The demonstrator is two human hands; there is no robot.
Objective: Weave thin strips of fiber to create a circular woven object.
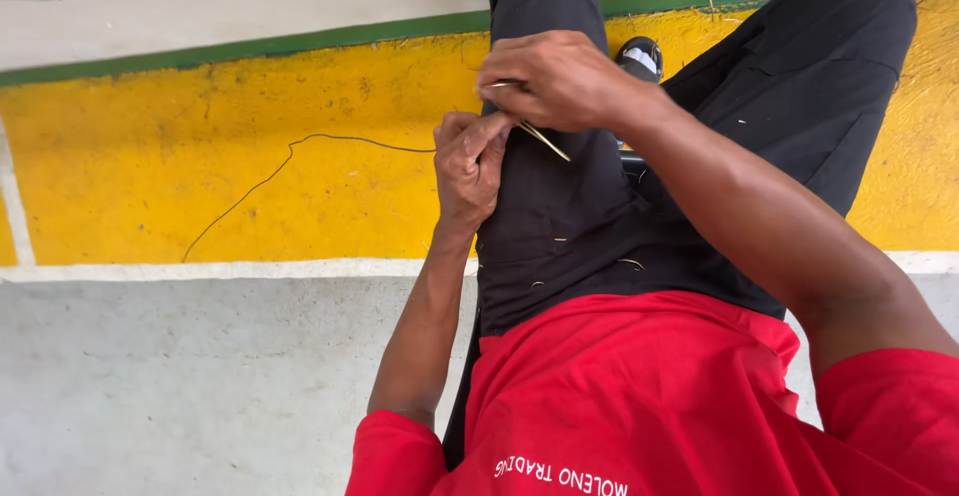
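Pinching thin pale strip (pixel 534 132) over thigh: your right hand (pixel 559 81) and left hand (pixel 470 161) are both clenching it; keep ends taut, fingertips close.

Bright, even daylight; soft shadows, no glare. Sharp centre, slight wide-angle bend at edges.
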